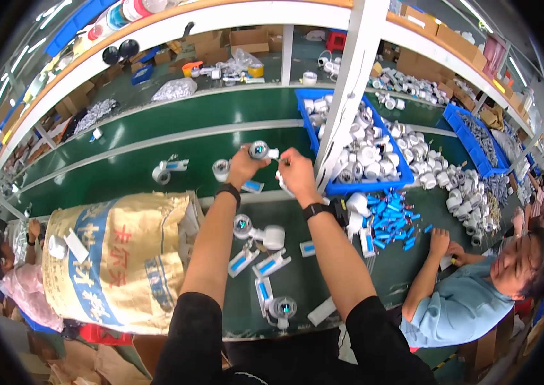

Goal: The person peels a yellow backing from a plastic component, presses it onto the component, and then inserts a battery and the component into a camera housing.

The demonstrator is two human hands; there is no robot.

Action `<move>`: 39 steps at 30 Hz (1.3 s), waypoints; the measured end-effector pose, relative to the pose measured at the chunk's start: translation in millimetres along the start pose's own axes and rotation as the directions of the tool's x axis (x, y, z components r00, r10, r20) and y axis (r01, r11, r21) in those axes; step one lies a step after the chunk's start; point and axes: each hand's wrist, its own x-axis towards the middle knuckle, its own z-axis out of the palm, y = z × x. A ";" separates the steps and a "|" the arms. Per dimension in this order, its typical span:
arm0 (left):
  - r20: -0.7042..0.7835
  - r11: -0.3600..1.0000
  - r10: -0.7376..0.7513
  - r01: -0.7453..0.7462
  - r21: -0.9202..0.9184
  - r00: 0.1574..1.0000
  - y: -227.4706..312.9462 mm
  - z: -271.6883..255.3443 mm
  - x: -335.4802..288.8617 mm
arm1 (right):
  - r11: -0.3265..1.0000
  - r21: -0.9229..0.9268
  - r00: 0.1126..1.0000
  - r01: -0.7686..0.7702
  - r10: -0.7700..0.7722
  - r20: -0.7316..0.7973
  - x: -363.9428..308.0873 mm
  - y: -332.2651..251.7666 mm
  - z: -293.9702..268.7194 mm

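Left hand (245,168) is clamped on a round white device (259,150), just left of the right hand (298,172), which is drawn together beside the stem (273,154); whether it grips cannot be determined. Right of the right hand: blue bin (374,187) and blue cylinders (387,221).

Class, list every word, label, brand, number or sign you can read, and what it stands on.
Tan sack: large blue and red printed characters, not copied here.
Round display in the left hand: cyan marks, too small to read.
Lowest round display: cyan marks, also too small.
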 end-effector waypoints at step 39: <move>-0.242 0.937 -0.315 0.342 0.077 0.918 -54.9 -39.9 -176.9 | 0.988 0.053 0.985 -0.145 0.139 0.107 24.5 88.4 77.7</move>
